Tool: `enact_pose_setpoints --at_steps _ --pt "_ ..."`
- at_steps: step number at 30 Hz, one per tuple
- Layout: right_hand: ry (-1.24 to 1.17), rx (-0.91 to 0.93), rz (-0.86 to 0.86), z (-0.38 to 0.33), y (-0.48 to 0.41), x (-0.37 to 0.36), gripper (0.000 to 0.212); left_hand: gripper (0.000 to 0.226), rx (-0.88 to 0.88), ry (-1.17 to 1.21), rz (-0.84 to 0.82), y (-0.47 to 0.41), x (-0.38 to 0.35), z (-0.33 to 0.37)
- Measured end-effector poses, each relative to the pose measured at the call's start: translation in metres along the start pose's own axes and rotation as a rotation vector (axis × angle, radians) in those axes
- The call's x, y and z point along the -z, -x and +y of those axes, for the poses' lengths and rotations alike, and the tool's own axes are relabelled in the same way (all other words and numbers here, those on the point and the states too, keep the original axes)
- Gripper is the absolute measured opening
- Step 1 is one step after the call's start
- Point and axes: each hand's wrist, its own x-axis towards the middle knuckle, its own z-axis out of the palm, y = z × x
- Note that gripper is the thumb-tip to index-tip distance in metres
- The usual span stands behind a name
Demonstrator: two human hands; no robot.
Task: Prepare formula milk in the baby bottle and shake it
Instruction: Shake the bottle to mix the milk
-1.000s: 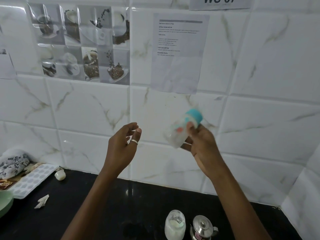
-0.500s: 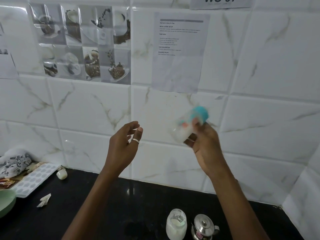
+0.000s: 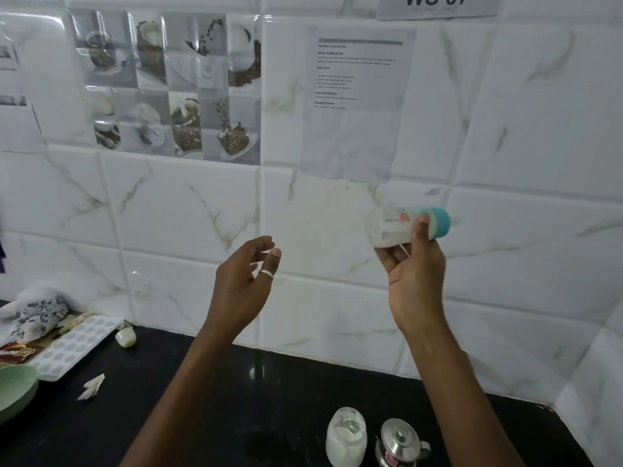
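My right hand (image 3: 413,274) is raised in front of the tiled wall and grips the baby bottle (image 3: 394,227). The clear bottle lies nearly on its side with its teal collar and teat pointing right, and white milk shows inside; it is blurred by motion. My left hand (image 3: 241,288) hovers at the same height to the left, fingers loosely curled and apart, a ring on one finger, holding nothing. Below on the black counter (image 3: 202,399) stand a glass jar of white powder (image 3: 345,436) and a small steel kettle (image 3: 399,443).
At the left of the counter lie a white moulded tray (image 3: 72,345), a green bowl (image 3: 15,389), a patterned cloth (image 3: 33,315), a small white cap (image 3: 125,337) and a scrap of paper (image 3: 91,387). A printed sheet (image 3: 357,102) hangs on the wall.
The bottle has swung from pointing up-right to lying almost level, and my right hand has shifted up and to the right with it. My left hand has stayed in place.
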Motion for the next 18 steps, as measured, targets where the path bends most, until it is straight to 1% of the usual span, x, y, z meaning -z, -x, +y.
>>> enact_pose_setpoints --at_steps 1,3,4,5,6,9,10,11,12,14,15,16,18 --pt "0.088 -0.018 -0.036 0.003 0.003 -0.002 0.043 0.036 0.000 0.000 -0.003 -0.001 0.000 0.000" --pt "0.288 -0.090 -0.176 0.010 0.009 -0.003 0.048 0.036 -0.004 -0.005 -0.009 -0.001 -0.001 0.001" --pt "0.337 -0.111 -0.222 0.011 0.011 -0.001 0.049 0.036 -0.004 -0.007 -0.011 -0.001 -0.001 0.001" --pt "0.326 -0.103 -0.235 0.011 0.010 0.000 0.050 0.036 -0.002 -0.006 -0.012 -0.002 -0.001 0.000" --pt "0.259 -0.080 -0.222 0.009 0.007 0.001 0.048 0.035 0.000 -0.003 -0.011 -0.002 -0.001 0.000" --pt "-0.007 -0.023 -0.068 0.001 -0.004 0.000 0.040 0.034 0.011 0.009 -0.002 -0.002 0.000 -0.002" --pt "-0.014 -0.012 -0.055 0.002 -0.005 -0.001 0.039 0.034 0.014 0.012 -0.002 -0.001 0.001 -0.003" --pt "0.038 -0.019 -0.074 0.005 -0.003 -0.002 0.039 0.034 0.015 0.012 -0.002 -0.002 0.001 -0.003" --pt "0.140 -0.046 -0.123 0.009 0.000 -0.003 0.042 0.034 0.013 0.011 -0.003 -0.002 0.000 -0.003" --pt "0.347 -0.126 -0.257 0.016 0.008 -0.004 0.058 0.033 0.008 0.002 -0.004 -0.002 -0.001 -0.002" --pt "0.391 -0.142 -0.295 0.018 0.009 -0.003 0.065 0.034 0.007 -0.001 -0.005 -0.003 -0.002 -0.002" --pt "0.369 -0.127 -0.297 0.017 0.008 -0.001 0.067 0.034 0.008 -0.002 -0.005 -0.002 -0.001 -0.002" --pt "0.185 -0.080 -0.206 0.010 0.001 0.000 0.056 0.035 0.007 -0.005 -0.003 -0.002 0.000 -0.002"
